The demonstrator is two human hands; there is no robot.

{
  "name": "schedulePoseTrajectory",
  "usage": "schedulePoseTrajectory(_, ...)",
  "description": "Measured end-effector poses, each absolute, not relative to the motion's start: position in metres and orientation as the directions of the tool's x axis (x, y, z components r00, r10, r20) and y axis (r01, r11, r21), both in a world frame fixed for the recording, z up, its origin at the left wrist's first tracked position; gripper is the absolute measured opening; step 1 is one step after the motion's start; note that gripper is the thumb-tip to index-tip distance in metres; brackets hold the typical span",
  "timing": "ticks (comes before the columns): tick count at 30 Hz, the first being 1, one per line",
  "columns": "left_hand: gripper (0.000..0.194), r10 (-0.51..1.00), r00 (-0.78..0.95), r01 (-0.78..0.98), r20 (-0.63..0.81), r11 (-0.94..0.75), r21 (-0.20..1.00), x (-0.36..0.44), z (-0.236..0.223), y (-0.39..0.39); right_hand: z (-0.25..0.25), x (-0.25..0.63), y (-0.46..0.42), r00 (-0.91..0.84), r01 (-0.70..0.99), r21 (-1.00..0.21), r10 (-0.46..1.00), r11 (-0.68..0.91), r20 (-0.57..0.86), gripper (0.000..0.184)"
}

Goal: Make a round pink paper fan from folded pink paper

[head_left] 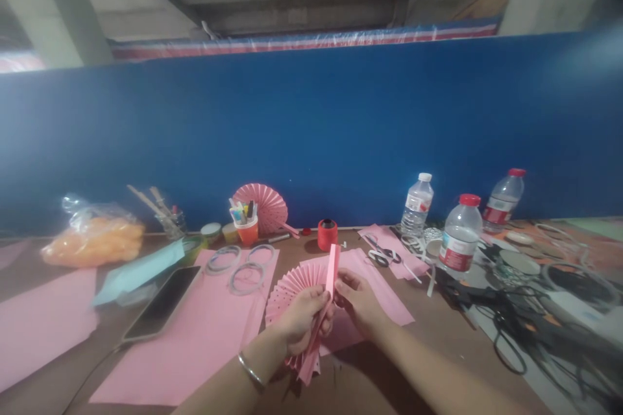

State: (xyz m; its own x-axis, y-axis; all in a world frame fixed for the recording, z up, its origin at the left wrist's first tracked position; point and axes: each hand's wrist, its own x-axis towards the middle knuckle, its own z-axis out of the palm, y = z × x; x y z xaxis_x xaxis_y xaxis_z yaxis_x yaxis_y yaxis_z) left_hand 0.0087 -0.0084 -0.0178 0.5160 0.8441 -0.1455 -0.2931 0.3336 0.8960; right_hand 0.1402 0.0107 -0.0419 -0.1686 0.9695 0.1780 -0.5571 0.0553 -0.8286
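Note:
My left hand [306, 318] is closed around a narrow folded strip of pink paper [332, 272], which stands tilted above the table. With its fingertips pinched on the strip's right edge, my right hand [357, 298] also grips it. A pleated pink paper fan [285, 292], dotted with small holes, spreads out behind and left of my left hand; whether it joins the strip is hidden. Under and beyond my hands lies a pink sheet [382, 285]. A red round container [328, 235] stands just past the strip's top end.
At left are a phone [163, 303], pink paper [180, 350], wire coils [246, 277] and a bag of orange stuff [92, 240]. Behind stand a pen cup [247, 231] and another pink fan [265, 204]. Scissors [382, 256], bottles [460, 237] and tangled cables [516, 311] occupy the right.

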Motion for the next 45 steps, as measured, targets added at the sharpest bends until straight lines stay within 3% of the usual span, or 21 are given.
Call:
schedulePoseTrajectory(9,0.028,0.786,0.582,-0.233,-0.207,0.406,0.884,0.002,-0.023,-0.007,-0.053,0.144,0.011,-0.214,-0.564,-0.825,0.964,0.009,0.156,0.017)
schedulePoseTrajectory(17,0.03,0.772,0.575,-0.205,-0.27,0.455,0.866,0.003,-0.022,-0.009,-0.047,0.146,0.005,-0.179,-0.513,-0.854,0.963,0.085,0.203,0.029)
schedulePoseTrajectory(27,0.027,0.791,0.555,-0.06,-0.257,0.346,0.936,0.005,-0.017,-0.009,-0.05,0.146,0.009,-0.118,-0.381,-0.922,0.985,0.074,0.128,0.019)
schedulePoseTrajectory(33,0.03,0.761,0.555,0.092,-0.337,0.347,0.933,0.003,-0.013,-0.011,-0.048,0.146,0.008,-0.083,-0.322,-0.945,0.992,0.065,0.096,0.01)
schedulePoseTrajectory(37,0.036,0.758,0.541,0.106,-0.365,0.369,0.923,0.005,-0.012,-0.012,-0.043,0.145,0.004,-0.045,-0.307,-0.95,0.996,0.058,0.076,0.014)
schedulePoseTrajectory(42,0.041,0.852,0.47,-0.004,-0.229,0.262,0.965,0.014,-0.012,-0.015,-0.038,0.141,-0.003,-0.093,-0.385,-0.923,0.995,-0.017,0.021,0.017)
schedulePoseTrajectory(45,0.041,0.85,0.456,0.056,-0.264,0.269,0.962,0.016,-0.013,-0.016,-0.037,0.139,-0.004,-0.084,-0.414,-0.91,0.996,-0.029,0.006,0.017)
